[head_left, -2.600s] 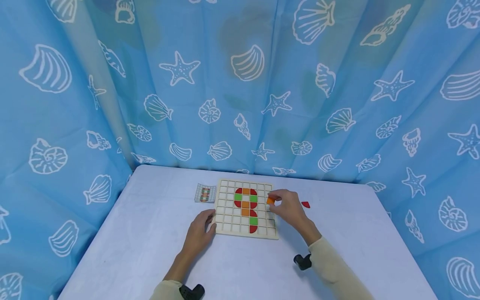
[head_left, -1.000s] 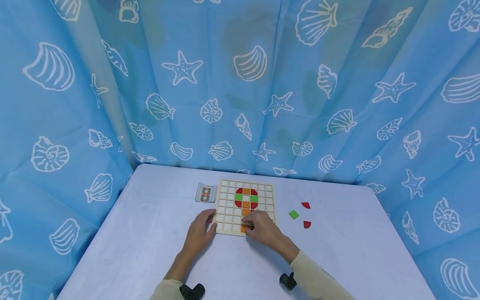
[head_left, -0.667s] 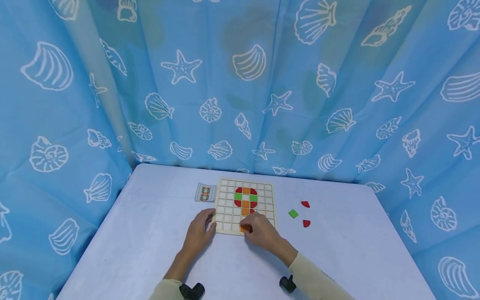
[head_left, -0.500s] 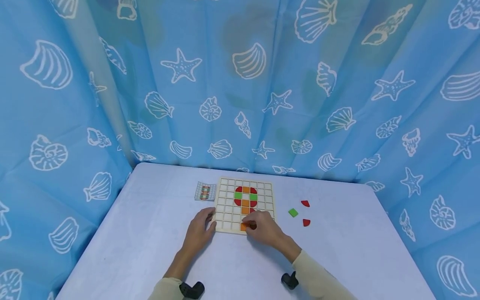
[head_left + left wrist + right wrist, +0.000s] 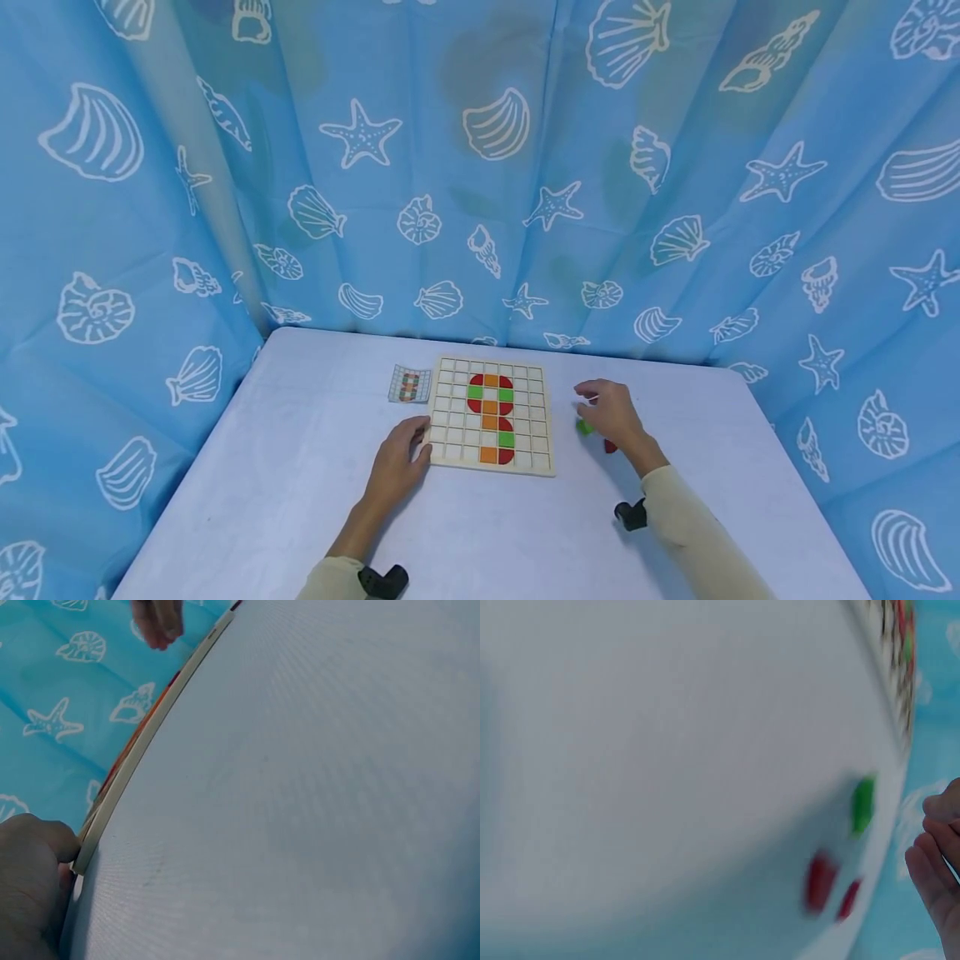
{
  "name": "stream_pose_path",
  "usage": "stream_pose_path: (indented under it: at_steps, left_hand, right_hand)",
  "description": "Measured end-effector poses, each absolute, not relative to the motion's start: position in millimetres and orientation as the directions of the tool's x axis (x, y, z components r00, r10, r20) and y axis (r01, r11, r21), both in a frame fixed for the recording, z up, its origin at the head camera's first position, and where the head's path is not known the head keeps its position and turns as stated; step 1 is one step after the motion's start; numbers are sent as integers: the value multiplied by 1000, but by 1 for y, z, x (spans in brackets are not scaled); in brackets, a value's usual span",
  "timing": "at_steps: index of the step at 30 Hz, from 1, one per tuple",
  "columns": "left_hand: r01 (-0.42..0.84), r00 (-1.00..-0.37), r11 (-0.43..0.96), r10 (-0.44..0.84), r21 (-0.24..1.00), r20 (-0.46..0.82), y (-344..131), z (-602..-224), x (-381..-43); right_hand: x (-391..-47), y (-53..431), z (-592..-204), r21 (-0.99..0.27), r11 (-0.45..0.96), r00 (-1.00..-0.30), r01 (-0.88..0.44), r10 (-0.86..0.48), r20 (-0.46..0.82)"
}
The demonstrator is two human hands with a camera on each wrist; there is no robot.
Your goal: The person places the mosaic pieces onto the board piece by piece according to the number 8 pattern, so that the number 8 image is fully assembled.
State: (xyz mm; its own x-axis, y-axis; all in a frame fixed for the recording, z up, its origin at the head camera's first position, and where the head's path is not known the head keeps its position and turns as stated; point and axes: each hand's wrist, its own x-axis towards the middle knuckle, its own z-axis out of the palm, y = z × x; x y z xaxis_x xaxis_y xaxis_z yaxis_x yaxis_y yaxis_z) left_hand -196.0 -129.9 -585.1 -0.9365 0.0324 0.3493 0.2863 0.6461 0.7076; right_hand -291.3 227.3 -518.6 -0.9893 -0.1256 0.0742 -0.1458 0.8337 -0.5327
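My left hand [image 5: 397, 467] holds the left edge of a pale wooden grid board [image 5: 450, 433], thumb and forefinger at its rim. In the left wrist view the thumb lies at the board's corner. Red quarter-round, green square and orange square tiles fill some cells, including an orange tile [image 5: 489, 455] in the bottom row. My right hand [image 5: 611, 412] hovers right of the board with fingers parted and nothing between them. Just below its fingertips lies a green square tile [image 5: 583, 427]. A red quarter-round tile [image 5: 611, 447] is partly covered by the hand; another red tile [image 5: 847, 900] shows in the right wrist view.
A small pattern card [image 5: 409, 385] lies left of the board near its upper corner. White cloth covers the table [image 5: 480, 533]. A blue curtain [image 5: 480, 167] with seashell prints hangs behind and at both sides.
My right hand has let go of the orange tile, which now lies in the bottom row beside a red one, and has moved right over the loose tiles. The left hand stays put.
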Motion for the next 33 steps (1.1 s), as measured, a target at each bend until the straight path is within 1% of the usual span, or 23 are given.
stream_pose_path:
  at_steps: [4,8,17,29,33]
  left_hand:
    - [287,-936,645,32,709,349,-132,-586,-196]
    - [285,-937,639,28,714,349,-133,-586,-196]
    - [281,-940,632,27,723,341,-132,-585,-195]
    - [298,-930,639,26,709,367,-132,-586,-196]
    - [302,-930,639,32,708,367,-131,-587,-198]
  right_hand:
    - [-300,255,-528,-539,841,-998,-53,-59,7]
    - [-301,268,-534,-544,839,-999,-10,-29,-25]
    - [-304,273,-534,-527,850,-999,-20,-35,-19]
    - [-314,273,-533,-496,867,-998,50,23,-62]
    - [-314,272,-533,-496,866,-996,58,20,-82]
